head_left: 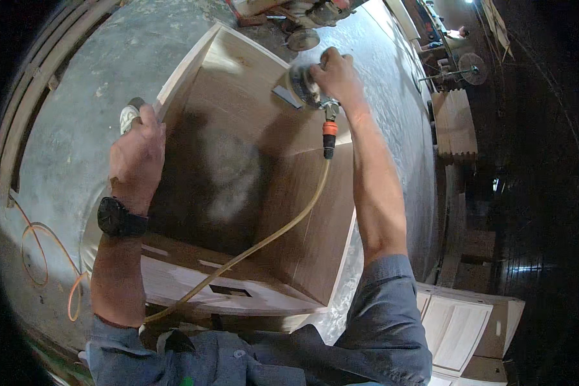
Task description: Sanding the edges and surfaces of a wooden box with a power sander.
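Observation:
A large open wooden cabinet box (315, 231) stands in front of me, its inside showing bare brown panels. My right hand (341, 77) is closed around a round air sander (304, 85) at the rim of the far panel; its sanding face is hidden. From the sander an orange and black hose coupling (329, 135) leads to a yellowish air hose (257, 244), which crosses over the opening towards my left forearm. My left hand (137, 154), with a black watch at the wrist, is closed on the upper edge of the left panel.
A white and grey shoe (128, 117) shows beside my left hand. Machinery with a wheel (302, 40) stands beyond the box. An orange hose (46, 257) lies coiled on the concrete floor (83, 128). Pale wooden cabinets (460, 331) stand at lower right, stacked boards (455, 125) farther up.

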`<state>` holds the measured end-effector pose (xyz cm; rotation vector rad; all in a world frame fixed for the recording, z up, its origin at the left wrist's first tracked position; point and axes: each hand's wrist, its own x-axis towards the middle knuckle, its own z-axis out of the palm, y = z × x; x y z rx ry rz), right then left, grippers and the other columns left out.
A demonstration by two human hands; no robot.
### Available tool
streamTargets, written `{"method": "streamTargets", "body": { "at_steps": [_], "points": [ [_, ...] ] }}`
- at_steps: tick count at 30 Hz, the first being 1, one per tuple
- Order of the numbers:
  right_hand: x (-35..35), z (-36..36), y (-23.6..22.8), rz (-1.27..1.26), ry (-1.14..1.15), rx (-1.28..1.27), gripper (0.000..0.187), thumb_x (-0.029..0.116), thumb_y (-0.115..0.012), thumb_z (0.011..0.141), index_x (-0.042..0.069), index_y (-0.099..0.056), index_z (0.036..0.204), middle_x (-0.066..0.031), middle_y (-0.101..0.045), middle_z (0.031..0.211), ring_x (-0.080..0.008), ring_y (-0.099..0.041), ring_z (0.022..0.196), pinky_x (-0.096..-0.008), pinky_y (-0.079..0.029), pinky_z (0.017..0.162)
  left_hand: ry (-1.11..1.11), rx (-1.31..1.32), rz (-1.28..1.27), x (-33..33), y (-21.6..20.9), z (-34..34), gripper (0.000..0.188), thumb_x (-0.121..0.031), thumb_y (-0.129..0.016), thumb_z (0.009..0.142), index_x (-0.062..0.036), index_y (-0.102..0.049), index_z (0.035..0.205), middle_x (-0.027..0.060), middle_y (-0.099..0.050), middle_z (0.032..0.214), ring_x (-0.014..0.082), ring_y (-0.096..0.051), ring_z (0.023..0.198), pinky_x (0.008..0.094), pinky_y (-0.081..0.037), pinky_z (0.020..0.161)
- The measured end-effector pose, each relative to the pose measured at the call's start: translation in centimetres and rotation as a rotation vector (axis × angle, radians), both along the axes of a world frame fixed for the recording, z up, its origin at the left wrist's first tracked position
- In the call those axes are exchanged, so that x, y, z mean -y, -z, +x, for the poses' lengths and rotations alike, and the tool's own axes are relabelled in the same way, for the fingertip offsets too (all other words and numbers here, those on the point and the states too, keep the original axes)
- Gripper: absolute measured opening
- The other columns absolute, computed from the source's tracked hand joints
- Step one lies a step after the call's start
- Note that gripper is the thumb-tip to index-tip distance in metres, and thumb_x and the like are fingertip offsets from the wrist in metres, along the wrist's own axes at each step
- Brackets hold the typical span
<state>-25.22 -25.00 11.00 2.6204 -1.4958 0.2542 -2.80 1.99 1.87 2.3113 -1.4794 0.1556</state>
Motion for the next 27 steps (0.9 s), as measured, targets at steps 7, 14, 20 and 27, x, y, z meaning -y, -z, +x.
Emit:
{"method": "streamTargets", "body": {
  "at_steps": [7,14,20,27],
  "points": [
    [5.5,-12.3,2.0,0.035,0.215,-0.121,0.047,0.039,-0.060,0.078,0.004,-0.060,0.109,-0.0312,-0.058,0.112,-0.0499,-0.056,0.106,-0.0505,-0.046,0.093,0.031,0.002,-0.089,-0.2,0.5,-0.2,0.021,-0.024,-0.056,0.095,-0.0049,-0.050,0.100,0.0122,-0.064,0.083,0.0290,-0.068,0.066,0.0365,-0.055,0.052],
    [9.1,-27.3,2.1,-0.117,-0.293,-0.627,0.026,0.030,-0.055,0.085,0.006,-0.065,0.087,-0.0163,-0.065,0.078,-0.0410,-0.060,0.095,-0.0485,-0.051,0.077,0.000,0.014,-0.146,-0.1,2.3,0.0,0.025,-0.022,-0.058,0.094,-0.0076,-0.052,0.114,0.0156,-0.064,0.080,0.0317,-0.066,0.067,0.0409,-0.053,0.053],
    [7.4,-20.1,2.6,-0.034,0.157,-0.163,0.030,0.028,-0.060,0.083,0.000,-0.064,0.093,-0.0222,-0.063,0.083,-0.0411,-0.060,0.088,-0.0471,-0.049,0.080,-0.053,0.058,-0.128,0.1,1.5,-0.5,0.021,-0.023,-0.057,0.094,-0.0095,-0.053,0.109,0.0134,-0.060,0.079,0.0287,-0.064,0.062,0.0377,-0.051,0.051],
    [2.8,2.9,0.9,0.086,0.088,-0.017,0.050,0.037,-0.060,0.079,0.004,-0.057,0.116,-0.0311,-0.059,0.110,-0.0465,-0.057,0.107,-0.0508,-0.046,0.091,0.010,0.064,-0.124,-0.2,1.7,0.7,0.008,-0.014,-0.056,0.091,-0.0090,-0.051,0.094,0.0063,-0.060,0.071,0.0217,-0.066,0.060,0.0305,-0.053,0.049]
  ]
}}
